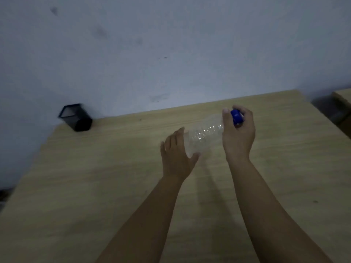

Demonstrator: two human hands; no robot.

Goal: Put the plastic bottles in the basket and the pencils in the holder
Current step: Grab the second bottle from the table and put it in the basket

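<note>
Bottle (204,135) up off the desk (95,177), right hand (237,133) grip clamped round the blue cap (236,116) end, left hand (176,156) grip spread open cupping the base, so best kept level and squeezed gently, no basket visible yet.

Dim, bluish-grey cast overall; soft, grainy, low in detail. Faint blurred shadows of both forearms on the wooden table (79,186), falling toward the wall (171,44); small specular glints on the clear plastic bottle (204,134), edges nearly lost against the wood. Wide-angle bowing of table edges toward frame corners.
</note>
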